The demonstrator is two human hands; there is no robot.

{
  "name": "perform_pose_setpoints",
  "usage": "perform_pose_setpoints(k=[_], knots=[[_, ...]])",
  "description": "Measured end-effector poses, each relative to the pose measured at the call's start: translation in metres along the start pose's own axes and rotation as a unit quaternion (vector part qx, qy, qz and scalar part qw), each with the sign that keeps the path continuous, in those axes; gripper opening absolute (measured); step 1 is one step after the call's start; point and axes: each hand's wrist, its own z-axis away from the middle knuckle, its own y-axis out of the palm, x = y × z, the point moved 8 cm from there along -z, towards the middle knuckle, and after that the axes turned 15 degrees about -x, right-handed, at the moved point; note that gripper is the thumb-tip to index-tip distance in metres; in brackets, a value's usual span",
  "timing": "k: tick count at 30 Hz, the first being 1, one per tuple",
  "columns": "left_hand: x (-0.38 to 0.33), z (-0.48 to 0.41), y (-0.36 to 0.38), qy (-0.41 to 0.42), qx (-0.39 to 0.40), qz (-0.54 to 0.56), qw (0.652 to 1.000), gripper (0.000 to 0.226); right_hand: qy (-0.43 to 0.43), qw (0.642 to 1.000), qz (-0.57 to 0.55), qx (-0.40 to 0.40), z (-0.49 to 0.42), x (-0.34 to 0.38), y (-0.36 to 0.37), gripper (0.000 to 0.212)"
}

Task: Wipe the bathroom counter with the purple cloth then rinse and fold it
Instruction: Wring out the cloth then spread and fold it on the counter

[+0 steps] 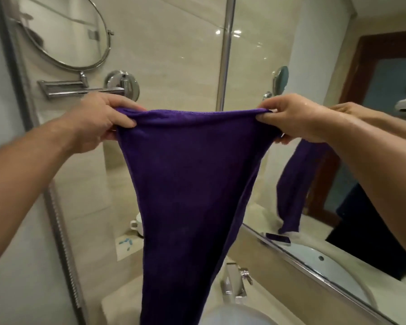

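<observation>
Purple microfibre cloth [188, 184], dark and limp, hangs full length between your two grips. The top hem is stretched across with a slight sag at its middle, and the body narrows as it falls, its tail running out of view below. Your left hand [99, 120] has thumb and fingers closed tight on the top left corner; your right hand [295, 118] pinches the top right corner the same way. Both hold cloth and nothing else. The skin of the right forearm glistens, so I judge the rinse done and the fold just starting. Straight below the grips, behind the hanging tail, sit the chrome square faucet [234, 285] and the rim of the white basin [232, 315], with the pale stone counter [117, 299] to the left of them. Below your left grip and further back stands a white handled cup [136, 225], near a paper sheet with small blue pieces [124, 242]. Just behind the left grip is a chrome towel bar [63, 89], with a round swivel mirror [63, 31] above it; the large wall mirror [338, 160] beyond the right grip repeats the cloth. To fold well: hold the two corners level, give one short shake so the lower edge opens square rather than bunched, then bring right corner to left corner and match the hems before you slide your fingers down. Mind the tail: lift it clear of the faucet and the wet basin, or it will likely pick up water or snag. If it looks heavy or dripping, wring it once over the basin first.
</observation>
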Motion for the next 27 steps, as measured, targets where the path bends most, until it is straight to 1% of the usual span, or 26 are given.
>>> perform_pose_setpoints(k=[2,3,4,5,7,10,12,14,16,17,19,21,24,26,27], knots=[[-0.006,0.020,-0.002,-0.013,0.029,0.013,0.999,0.013,-0.045,0.999,0.010,-0.021,0.001,0.004,0.001,0.016],[-0.005,0.030,-0.005,-0.017,0.044,0.011,0.999,0.035,-0.061,0.998,0.000,-0.021,0.003,0.005,0.002,0.016],[-0.001,0.039,-0.011,-0.031,0.042,-0.005,0.999,0.054,-0.070,0.997,-0.018,-0.016,0.005,0.006,0.003,0.016],[0.002,0.046,-0.018,-0.039,0.030,-0.002,0.999,0.059,-0.075,0.997,-0.037,-0.004,0.008,0.005,0.005,0.015],[0.006,0.062,-0.028,-0.055,0.021,-0.007,0.998,0.051,-0.078,0.995,-0.057,0.029,0.012,0.005,0.010,0.014],[0.012,0.080,-0.045,-0.089,-0.019,-0.023,0.996,0.066,-0.082,0.991,-0.056,0.095,0.016,0.005,0.026,0.009],[0.016,0.088,-0.055,-0.120,-0.045,-0.026,0.991,0.068,-0.067,0.982,-0.071,0.160,0.017,0.002,0.040,0.009],[0.023,0.096,-0.062,-0.152,-0.073,-0.043,0.985,0.059,-0.043,0.970,-0.074,0.228,0.019,-0.001,0.060,0.012],[0.036,0.099,-0.067,-0.175,-0.102,-0.077,0.976,0.031,-0.024,0.959,-0.061,0.275,0.019,-0.004,0.083,0.012],[0.043,0.099,-0.070,-0.178,-0.118,-0.107,0.971,0.022,-0.022,0.957,-0.048,0.284,0.018,-0.006,0.093,0.013],[0.055,0.095,-0.077,-0.166,-0.145,-0.194,0.956,0.017,-0.033,0.959,-0.010,0.282,0.013,-0.008,0.115,0.014],[0.063,0.088,-0.079,-0.147,-0.143,-0.278,0.939,0.014,-0.050,0.966,0.027,0.251,0.001,-0.009,0.130,0.013],[0.069,0.072,-0.078,-0.121,-0.125,-0.390,0.904,0.009,-0.087,0.978,0.098,0.163,-0.027,-0.001,0.137,0.013],[0.063,0.056,-0.087,-0.091,-0.159,-0.434,0.882,0.012,-0.111,0.983,0.116,0.093,-0.046,0.019,0.134,0.019],[0.058,0.048,-0.094,-0.088,-0.190,-0.423,0.882,0.013,-0.114,0.986,0.109,0.059,-0.055,0.029,0.130,0.021]])
